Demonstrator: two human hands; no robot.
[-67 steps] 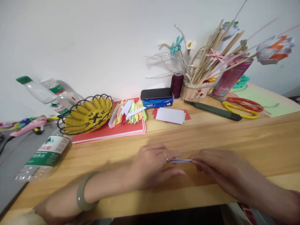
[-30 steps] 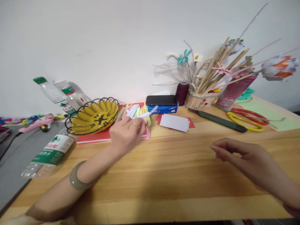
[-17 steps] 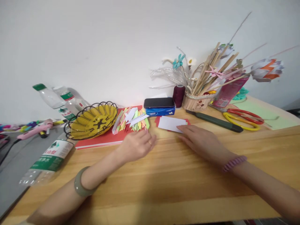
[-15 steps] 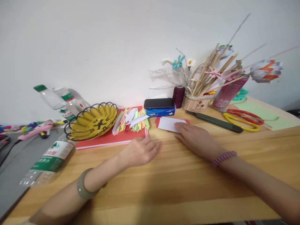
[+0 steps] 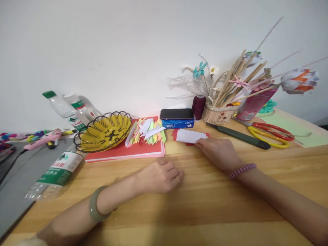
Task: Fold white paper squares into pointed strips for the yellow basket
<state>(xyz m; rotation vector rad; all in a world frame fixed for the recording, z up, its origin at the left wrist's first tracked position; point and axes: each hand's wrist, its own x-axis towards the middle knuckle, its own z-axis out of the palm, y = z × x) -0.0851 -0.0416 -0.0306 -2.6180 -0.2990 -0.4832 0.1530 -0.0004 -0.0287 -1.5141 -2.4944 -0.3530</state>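
Note:
A small stack of white paper pieces (image 5: 189, 135) lies on red paper pieces (image 5: 175, 134) near the middle of the table. My right hand (image 5: 219, 153) has its fingertips pinched at the front right corner of the white paper. My left hand (image 5: 161, 176) rests on the wood to the left and nearer to me, its fingers curled in; no object shows in it, and its palm is hidden. Beyond it, folded coloured paper strips (image 5: 147, 131) are piled on a stack of red sheets (image 5: 107, 156).
A yellow basket (image 5: 106, 133) and plastic bottles (image 5: 57, 171) stand left, near a pink glue gun (image 5: 43, 140). A phone (image 5: 176, 113) rests on a blue tissue pack (image 5: 178, 123). Right are a utility knife (image 5: 242, 136), scissors (image 5: 271, 131), a thread spool (image 5: 199, 107) and a stick-filled pot (image 5: 217, 114).
My left hand has drawn back toward me and slightly right. My right hand has shifted from lying over the white paper to pinching at its corner. The view has moved slightly.

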